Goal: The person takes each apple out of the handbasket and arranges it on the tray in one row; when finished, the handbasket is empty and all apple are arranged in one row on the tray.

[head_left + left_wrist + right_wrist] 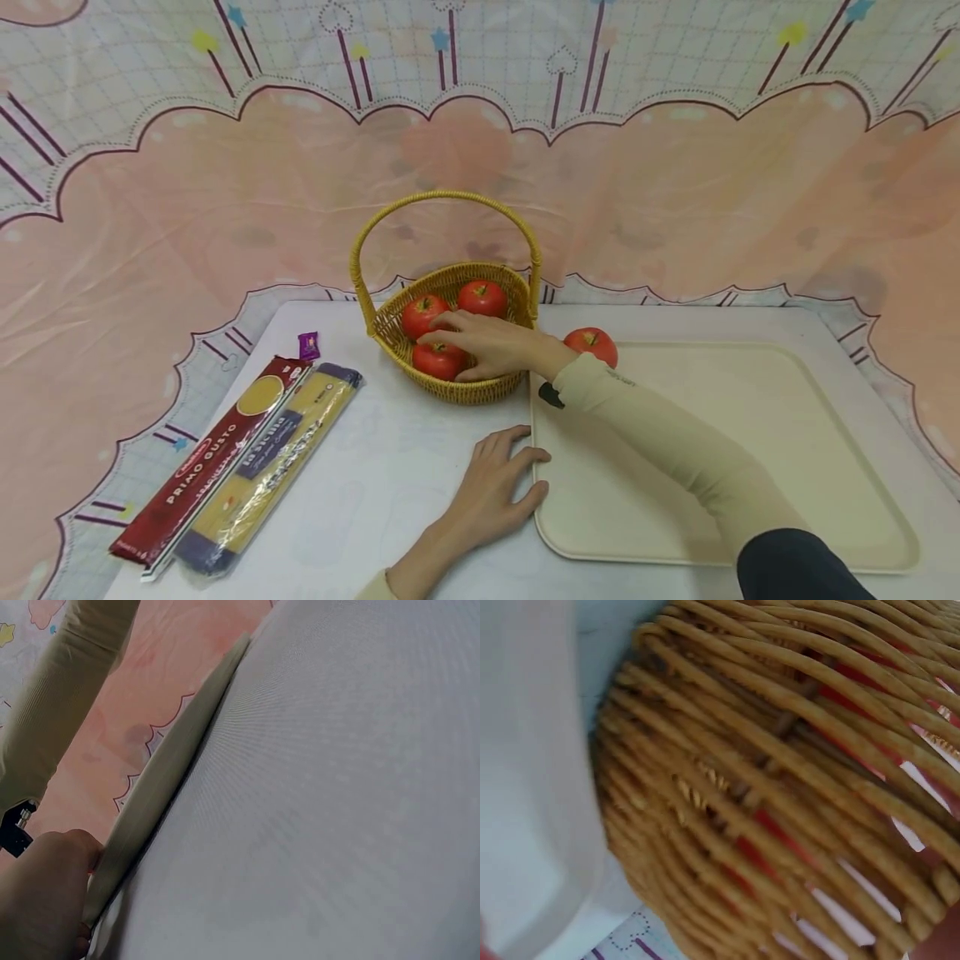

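Observation:
Three red apples lie in a yellow wicker basket (468, 393) in the head view: a rear apple (482, 298), a left apple (423, 315) and a front apple (441, 363). My right hand (491, 342) reaches in from the right, its fingers and thumb curved round the front apple. The right wrist view shows the woven side (727, 772) close up, with red showing through gaps. With fingertips touching its left rim, my left hand (498, 487) rests beside a beige tray (720, 467). In the left wrist view that hand (45, 900) lies against the tray's edge (169, 765).
Another red apple (592, 343) sits at the tray's far left corner, partly behind the right forearm. On the left of the white table (375, 500) lie a red pasta pack (213, 454), a yellow-and-blue pasta pack (270, 467) and a small purple wrapped sweet (308, 346).

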Action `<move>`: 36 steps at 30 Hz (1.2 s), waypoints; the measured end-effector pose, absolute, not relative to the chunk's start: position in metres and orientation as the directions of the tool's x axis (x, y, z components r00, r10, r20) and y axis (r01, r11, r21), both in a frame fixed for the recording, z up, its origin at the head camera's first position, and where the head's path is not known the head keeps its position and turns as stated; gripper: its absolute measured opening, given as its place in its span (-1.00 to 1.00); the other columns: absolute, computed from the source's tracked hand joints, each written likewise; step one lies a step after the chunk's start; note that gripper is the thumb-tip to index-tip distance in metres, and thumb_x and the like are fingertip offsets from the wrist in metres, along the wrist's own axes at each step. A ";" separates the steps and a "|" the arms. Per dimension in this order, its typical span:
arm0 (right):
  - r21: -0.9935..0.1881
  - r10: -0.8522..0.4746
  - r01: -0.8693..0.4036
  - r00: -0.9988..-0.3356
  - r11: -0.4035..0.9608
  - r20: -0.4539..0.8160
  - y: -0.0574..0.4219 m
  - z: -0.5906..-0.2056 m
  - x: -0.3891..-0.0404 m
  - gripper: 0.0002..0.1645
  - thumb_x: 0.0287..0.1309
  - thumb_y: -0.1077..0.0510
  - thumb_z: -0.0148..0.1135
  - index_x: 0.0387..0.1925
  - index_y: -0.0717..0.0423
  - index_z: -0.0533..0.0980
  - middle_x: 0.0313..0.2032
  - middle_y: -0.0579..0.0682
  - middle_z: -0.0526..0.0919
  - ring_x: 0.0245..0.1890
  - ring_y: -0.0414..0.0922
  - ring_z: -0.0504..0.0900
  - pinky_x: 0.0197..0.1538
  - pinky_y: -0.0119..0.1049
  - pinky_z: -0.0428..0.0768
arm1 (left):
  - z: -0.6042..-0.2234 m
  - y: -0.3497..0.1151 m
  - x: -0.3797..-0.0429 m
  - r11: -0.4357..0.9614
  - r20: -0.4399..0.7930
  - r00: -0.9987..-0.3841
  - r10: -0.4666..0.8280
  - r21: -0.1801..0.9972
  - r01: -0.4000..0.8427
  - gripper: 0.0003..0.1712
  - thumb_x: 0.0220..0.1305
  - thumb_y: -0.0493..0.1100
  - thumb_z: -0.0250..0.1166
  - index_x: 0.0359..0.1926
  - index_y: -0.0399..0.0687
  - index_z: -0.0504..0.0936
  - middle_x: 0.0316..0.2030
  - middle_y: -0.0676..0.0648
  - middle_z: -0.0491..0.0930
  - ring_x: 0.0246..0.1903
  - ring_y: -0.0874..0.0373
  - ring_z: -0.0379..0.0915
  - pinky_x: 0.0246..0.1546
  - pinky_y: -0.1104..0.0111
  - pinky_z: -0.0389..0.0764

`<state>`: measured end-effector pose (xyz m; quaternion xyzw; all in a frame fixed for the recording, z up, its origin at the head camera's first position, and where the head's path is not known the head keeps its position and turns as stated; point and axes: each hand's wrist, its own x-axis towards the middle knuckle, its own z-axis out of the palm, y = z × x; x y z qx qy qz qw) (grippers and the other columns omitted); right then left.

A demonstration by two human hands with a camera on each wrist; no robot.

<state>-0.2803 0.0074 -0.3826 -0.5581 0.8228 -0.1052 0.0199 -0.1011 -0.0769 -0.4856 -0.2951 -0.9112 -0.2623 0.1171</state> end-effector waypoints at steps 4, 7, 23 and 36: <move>-0.211 -0.918 -0.903 -0.393 0.376 0.049 0.001 -0.381 -0.283 -0.15 0.08 -0.17 0.28 0.37 -0.24 0.14 0.37 -0.09 0.15 0.35 -0.12 0.21 0.30 -0.10 0.36 | -0.485 -0.078 -0.100 0.690 0.352 -0.808 0.472 0.423 0.587 -0.72 0.22 0.05 0.18 -0.03 0.26 0.53 0.21 -0.04 0.35 0.23 0.09 0.23 0.22 0.13 0.24; -0.234 -0.908 -0.884 -0.418 0.405 0.008 -0.001 -0.378 -0.286 -0.12 0.06 -0.20 0.28 0.38 -0.24 0.14 0.39 -0.10 0.13 0.37 -0.10 0.19 0.33 -0.03 0.30 | -0.484 -0.077 -0.101 0.689 0.367 -0.802 0.472 0.413 0.595 -0.72 0.21 0.04 0.18 -0.04 0.26 0.53 0.21 -0.04 0.36 0.22 0.09 0.24 0.21 0.15 0.25; -0.267 -0.886 -0.847 -0.455 0.461 -0.087 -0.014 -0.379 -0.289 -0.16 0.06 -0.20 0.28 0.35 -0.17 0.20 0.37 -0.07 0.19 0.40 0.03 0.17 0.39 0.02 0.18 | -0.482 -0.077 -0.100 0.687 0.384 -0.795 0.469 0.407 0.602 -0.73 0.20 0.04 0.18 -0.06 0.25 0.53 0.18 -0.05 0.38 0.20 0.08 0.26 0.17 0.14 0.27; -0.293 -0.882 -0.834 -0.462 0.467 -0.090 -0.013 -0.380 -0.287 -0.22 0.06 -0.18 0.27 0.30 -0.22 0.22 0.28 -0.10 0.20 0.23 -0.10 0.33 0.29 -0.08 0.36 | -0.484 -0.077 -0.100 0.693 0.395 -0.788 0.473 0.385 0.609 -0.73 0.22 0.06 0.16 -0.05 0.25 0.53 0.17 -0.06 0.39 0.18 0.08 0.27 0.15 0.14 0.28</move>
